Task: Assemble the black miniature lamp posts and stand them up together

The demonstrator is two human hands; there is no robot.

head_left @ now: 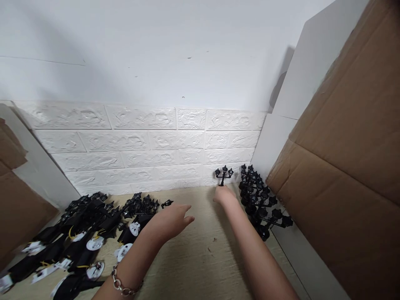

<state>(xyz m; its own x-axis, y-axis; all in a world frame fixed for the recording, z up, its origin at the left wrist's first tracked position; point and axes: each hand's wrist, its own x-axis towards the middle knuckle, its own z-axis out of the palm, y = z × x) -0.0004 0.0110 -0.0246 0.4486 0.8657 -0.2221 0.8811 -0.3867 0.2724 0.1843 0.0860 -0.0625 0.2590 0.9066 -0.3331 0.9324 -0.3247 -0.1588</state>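
Model streetlamp (pixel 223 178) is gripped in the right hand (pixel 225 196); at its eight o'clock, the left hand (pixel 174 219) parts thumb from fingers; similar streetlamps (pixel 251 207) crowd four o'clock.

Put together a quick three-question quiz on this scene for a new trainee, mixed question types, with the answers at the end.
1. What is the right hand holding?

2. True or false: the chain bracelet is on the left wrist.

3. What colour are the thin wires showing in the pile on the left?
A) red
B) yellow
C) blue

Key:
1. A black lamp post with three lantern heads.
2. True.
3. B.
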